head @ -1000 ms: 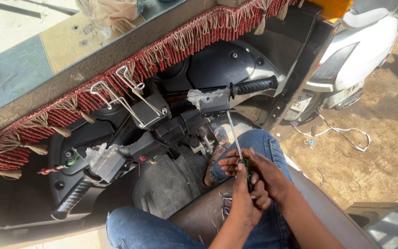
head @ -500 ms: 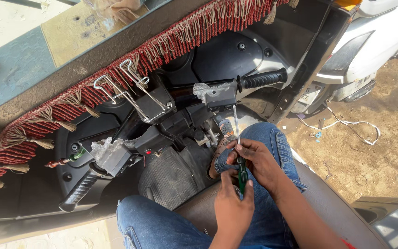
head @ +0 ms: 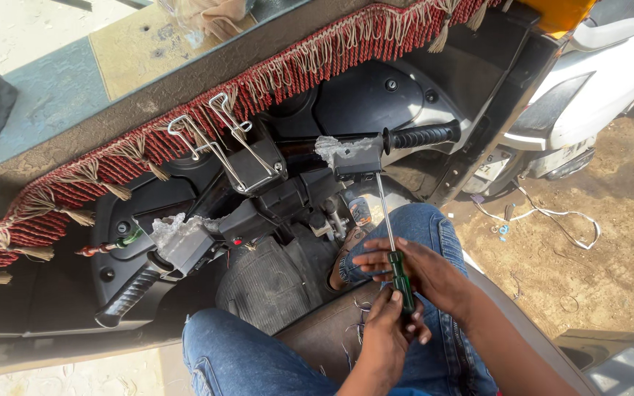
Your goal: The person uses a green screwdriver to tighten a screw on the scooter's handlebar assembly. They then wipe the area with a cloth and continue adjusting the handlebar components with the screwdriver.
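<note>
A long screwdriver [head: 385, 216] with a green handle [head: 403, 282] stands almost upright, its tip at the underside of the grey switch housing [head: 354, 158] on the right handlebar. My right hand [head: 434, 275] wraps the handle from the right, fingers stretched across it. From below, my left hand [head: 387, 339] pinches the bottom end of the same handle. Both hands hover over my right knee in blue jeans [head: 423, 227]. The black right grip [head: 420, 136] sticks out beyond the housing.
The left handlebar grip [head: 130, 295] and its opened housing [head: 181, 242] sit at lower left. Wire clips [head: 221, 150] stand on the black centre console. A red fringed cloth [head: 148, 147] runs along the front. A white scooter [head: 588, 81] is parked at right on dirt ground.
The view has shifted slightly. Both hands stay on the screwdriver handle, with my left hand now lower at its bottom end; the shaft still points at the right housing.
</note>
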